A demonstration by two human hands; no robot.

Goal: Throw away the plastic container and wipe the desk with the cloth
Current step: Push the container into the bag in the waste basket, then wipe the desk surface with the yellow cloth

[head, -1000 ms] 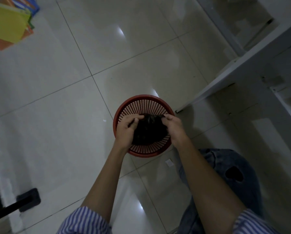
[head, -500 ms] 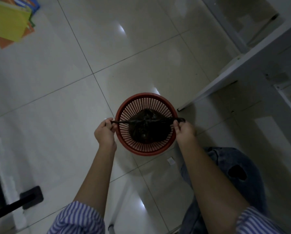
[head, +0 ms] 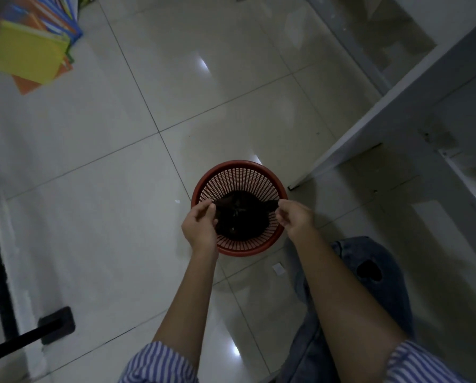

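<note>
A round red mesh waste basket [head: 239,172] stands on the tiled floor. Inside it lies a black plastic bag [head: 242,217], bulging at the bottom. My left hand [head: 199,228] pinches the bag's left handle at the basket's left rim. My right hand [head: 295,219] pinches the right handle at the right rim. The handles are stretched apart across the basket's mouth. The plastic container and the cloth are not in view.
A white desk leg and frame [head: 369,128] run diagonally at the right. Coloured folders [head: 29,51] lie on the floor at the top left. A black stand foot [head: 51,326] sits at the lower left. My knee in jeans [head: 369,272] is at the right.
My hands went from bunched together over the bag to pulled apart with its handles stretched wide, and have now come slightly back in over the basket's rim.
</note>
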